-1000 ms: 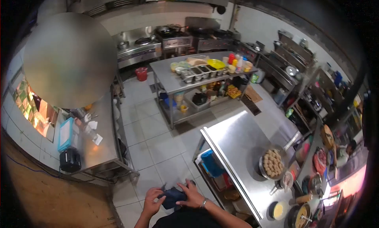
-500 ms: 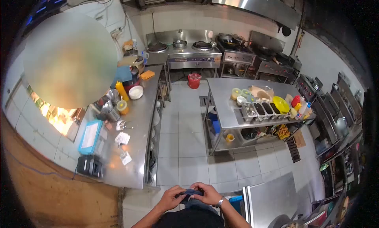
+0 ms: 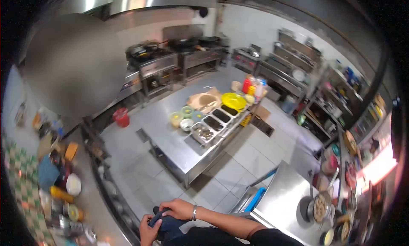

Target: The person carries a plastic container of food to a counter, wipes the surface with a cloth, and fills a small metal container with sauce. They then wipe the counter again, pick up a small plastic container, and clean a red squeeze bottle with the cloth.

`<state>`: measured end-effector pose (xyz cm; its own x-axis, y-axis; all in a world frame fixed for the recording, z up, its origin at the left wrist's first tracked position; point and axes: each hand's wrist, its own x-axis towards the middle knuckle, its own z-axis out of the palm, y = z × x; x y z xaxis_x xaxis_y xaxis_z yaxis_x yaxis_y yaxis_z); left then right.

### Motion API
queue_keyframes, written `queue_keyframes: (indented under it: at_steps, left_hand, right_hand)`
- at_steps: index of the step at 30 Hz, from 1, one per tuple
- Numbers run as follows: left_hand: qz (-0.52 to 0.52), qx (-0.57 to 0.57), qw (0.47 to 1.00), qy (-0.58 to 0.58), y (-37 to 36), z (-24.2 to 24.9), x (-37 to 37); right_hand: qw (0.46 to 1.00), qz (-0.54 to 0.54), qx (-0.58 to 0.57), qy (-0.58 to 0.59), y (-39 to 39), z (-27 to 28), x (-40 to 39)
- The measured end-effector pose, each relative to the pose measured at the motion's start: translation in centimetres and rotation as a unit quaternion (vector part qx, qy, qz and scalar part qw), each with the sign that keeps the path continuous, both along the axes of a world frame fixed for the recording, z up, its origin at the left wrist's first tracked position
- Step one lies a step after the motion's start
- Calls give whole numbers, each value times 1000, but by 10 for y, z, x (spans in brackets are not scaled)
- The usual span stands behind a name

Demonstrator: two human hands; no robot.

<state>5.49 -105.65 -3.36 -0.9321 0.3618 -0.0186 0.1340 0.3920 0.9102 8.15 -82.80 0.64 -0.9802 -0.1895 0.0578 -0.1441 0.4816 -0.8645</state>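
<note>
A bunched dark blue cloth (image 3: 169,224) is between my two hands, low in the head view and close in front of my body. My left hand (image 3: 148,231) grips its left side, thumb and fingers closed on the fabric. From the other side my right hand (image 3: 180,208) pinches the upper edge, with a metal bracelet (image 3: 194,212) at that wrist. Part of the cloth is hidden behind the fingers.
Ahead stands a steel table (image 3: 170,139) with food containers (image 3: 203,133) and a yellow plate (image 3: 233,101). To the right is a steel counter (image 3: 277,203) with a pan of food (image 3: 319,207). A cluttered counter (image 3: 85,177) runs along the left; a red bucket (image 3: 121,117) is on the floor.
The view has swung right, so the steel table moved left and the right counter with the pan came into sight. Both hands still hold the cloth and now appear further left.
</note>
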Motion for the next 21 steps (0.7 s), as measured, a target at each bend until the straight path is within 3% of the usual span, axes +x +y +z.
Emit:
queue_keyframes:
  at_steps: [4,6,7,9,10,11,12,14,15,16,17,19,20,21]
  left_hand:
    - [-137,-75,986,-50,-11,-11,-126]
    - [-201,-89,975,21,-14,-9,-187]
    - [-213,-67,972,-69,-8,15,-209]
    - [-282,-123,948,-76,-8,10,-267]
    - [-322,-181,925,-83,-19,0,-302]
    - [-328,-203,900,-201,-36,-52,-351]
    - [-335,-208,897,-198,-37,-50,-368]
    - [-113,-11,947,-302,-46,-44,-400]
    - [-110,-15,948,-300,-50,-40,-422]
    - [-171,143,915,-336,-49,-35,-444]
    - [-219,297,858,-357,-53,-28,-465]
    - [-127,440,801,-386,-43,-28,-496]
    - [-89,438,790,-420,-19,15,-497]
    - [-38,401,818,-411,-18,1,-518]
  right_hand:
    - [999,-40,-27,20,6,11,-77]
    - [995,-62,-59,57,3,15,-117]
    - [992,-83,-86,43,1,21,-135]
    - [987,-116,-103,44,-1,38,-170]
    - [984,-122,-124,44,-1,46,-186]
    - [981,-137,-126,52,0,56,-203]
    - [979,-145,-129,56,1,58,-219]
    - [963,-202,-151,96,3,61,-256]
    - [960,-207,-175,71,7,61,-274]
    - [946,-221,-207,116,6,55,-296]
    - [943,-255,-194,86,9,63,-315]
    - [930,-272,-248,6,15,63,-357]
    - [921,-322,-213,58,11,72,-380]
    - [923,-312,-225,-2,17,65,-409]
